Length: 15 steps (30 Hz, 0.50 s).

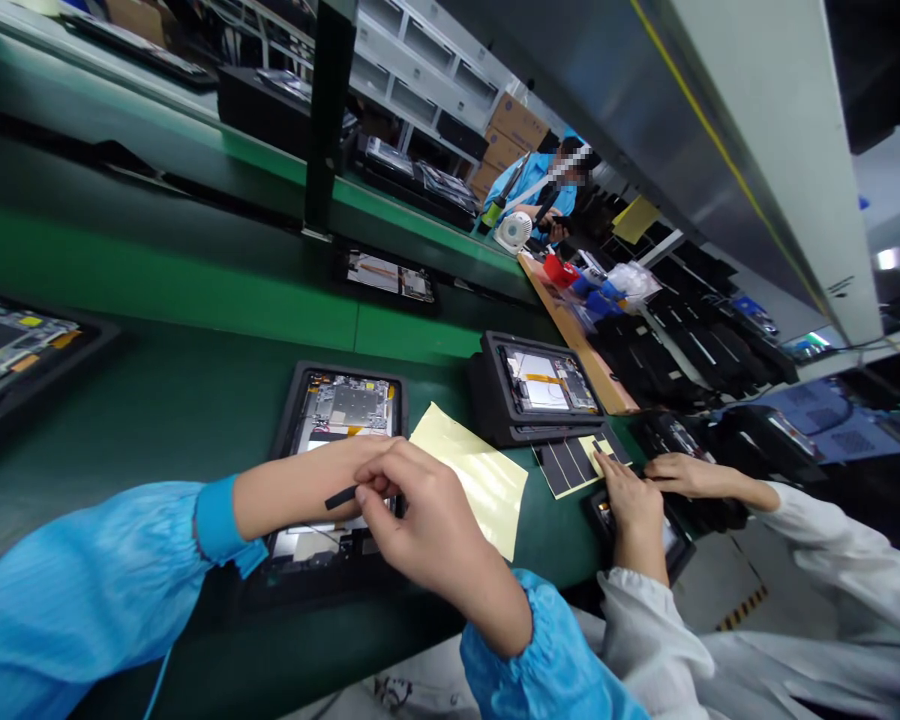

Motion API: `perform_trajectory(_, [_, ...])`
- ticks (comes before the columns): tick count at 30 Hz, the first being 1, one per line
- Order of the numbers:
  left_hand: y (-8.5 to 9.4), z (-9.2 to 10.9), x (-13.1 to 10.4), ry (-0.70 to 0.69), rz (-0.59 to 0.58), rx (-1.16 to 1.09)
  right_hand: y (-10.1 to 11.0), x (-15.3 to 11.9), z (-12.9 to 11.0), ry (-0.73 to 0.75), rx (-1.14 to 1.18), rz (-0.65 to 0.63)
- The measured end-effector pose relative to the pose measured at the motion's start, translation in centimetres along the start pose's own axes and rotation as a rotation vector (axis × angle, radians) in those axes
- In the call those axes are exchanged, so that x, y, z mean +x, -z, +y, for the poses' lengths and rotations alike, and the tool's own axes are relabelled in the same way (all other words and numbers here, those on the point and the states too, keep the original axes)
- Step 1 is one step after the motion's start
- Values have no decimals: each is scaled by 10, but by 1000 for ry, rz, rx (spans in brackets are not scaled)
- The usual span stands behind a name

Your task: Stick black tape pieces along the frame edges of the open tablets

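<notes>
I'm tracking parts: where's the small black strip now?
The black strip is left of centre in the head view, pinched in the right hand, over the opened tablet.

Dark green workbench (180,420), spanning the lower left and centre of the frame. At its left edge lies a black-rimmed holder (15,400) with exposed circuitry. At lower centre rests a black foam tray (288,420) bearing an opened device (345,405); just right of it, a pale yellow sheet (487,475). Right of centre stands a tray stack (489,405), a sheet of black strips (562,468) lying just below it in the frame.
</notes>
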State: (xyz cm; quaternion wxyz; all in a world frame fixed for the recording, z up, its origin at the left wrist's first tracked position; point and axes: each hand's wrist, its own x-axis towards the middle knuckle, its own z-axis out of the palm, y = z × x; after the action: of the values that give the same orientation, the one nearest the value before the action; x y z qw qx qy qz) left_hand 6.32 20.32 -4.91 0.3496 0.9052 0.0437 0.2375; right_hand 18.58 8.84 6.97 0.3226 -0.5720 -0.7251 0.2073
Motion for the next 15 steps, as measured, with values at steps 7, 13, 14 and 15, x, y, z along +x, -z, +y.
perform_trajectory(7, [14, 14, 2, 19, -14, -149, -11, -8, -3, -48, -102, 48])
perform_trajectory(13, [16, 17, 2, 34, -16, -160, -16, -12, -9, -129, -178, 62])
perform_trajectory(14, [15, 15, 1, 30, -19, -156, -16, -13, -9, -129, -176, 63])
perform_trajectory(15, [13, 13, 1, 24, -24, -148, -16, -13, -10, -127, -170, 63])
